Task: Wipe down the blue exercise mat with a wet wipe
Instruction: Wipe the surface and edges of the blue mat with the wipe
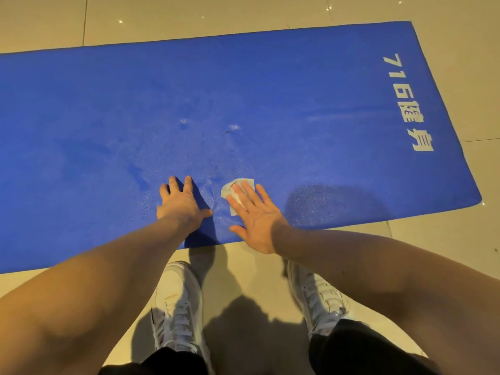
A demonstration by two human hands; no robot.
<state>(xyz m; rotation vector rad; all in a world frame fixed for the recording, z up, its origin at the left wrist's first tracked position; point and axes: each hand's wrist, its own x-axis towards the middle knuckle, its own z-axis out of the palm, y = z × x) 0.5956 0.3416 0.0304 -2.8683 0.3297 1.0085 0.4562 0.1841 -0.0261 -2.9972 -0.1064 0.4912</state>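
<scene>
The blue exercise mat point(270, 90) lies flat across the tiled floor, with white lettering near its right end. A small white wet wipe point(234, 186) lies on the mat close to its near edge. My right hand point(257, 215) lies flat on the wipe with straight, spread fingers that cover most of it. Just left of it, my left hand point(181, 201) presses on the bare mat, fingers spread with the tips bent down. Damp, darker streaks and small pale marks show on the mat beyond the hands.
Beige floor tiles point(460, 239) surround the mat. My two white sneakers point(178, 307) stand on the tiles just short of the mat's near edge. The mat's right end point(479, 197) is at the right of the view.
</scene>
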